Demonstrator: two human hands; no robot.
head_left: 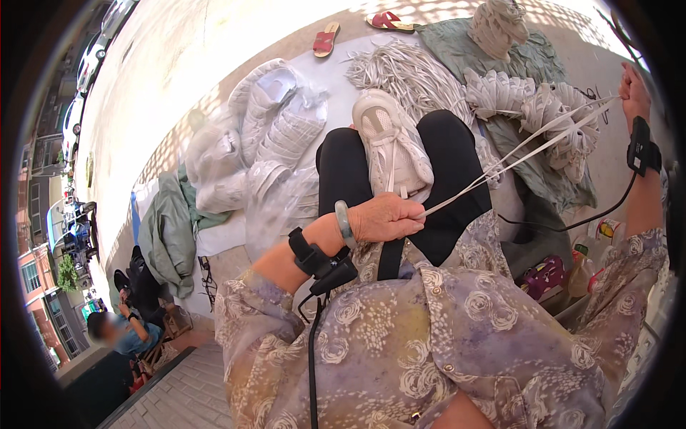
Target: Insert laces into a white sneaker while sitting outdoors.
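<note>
A white sneaker [395, 143] rests between my knees, its toe pointing away from me and some lacing across its tongue. My left hand [389, 217], with a bangle at the wrist, is closed just below the shoe's near end. It grips white shoelaces [493, 174], which stretch taut up to the right. At their far end my right hand [633, 89] is raised at the right side, closed round the laces. Beyond the sneaker lies a big pile of loose white laces [397, 80].
Stacked white shoes in clear plastic [275, 121] lie at left on a white sheet. Bundles of white laces [557, 118] sit at right on a green cloth [525, 57]. Red sandals [326, 40] lie far off. Another person [128, 332] sits at lower left. A black cable [572, 227] hangs from my right wrist.
</note>
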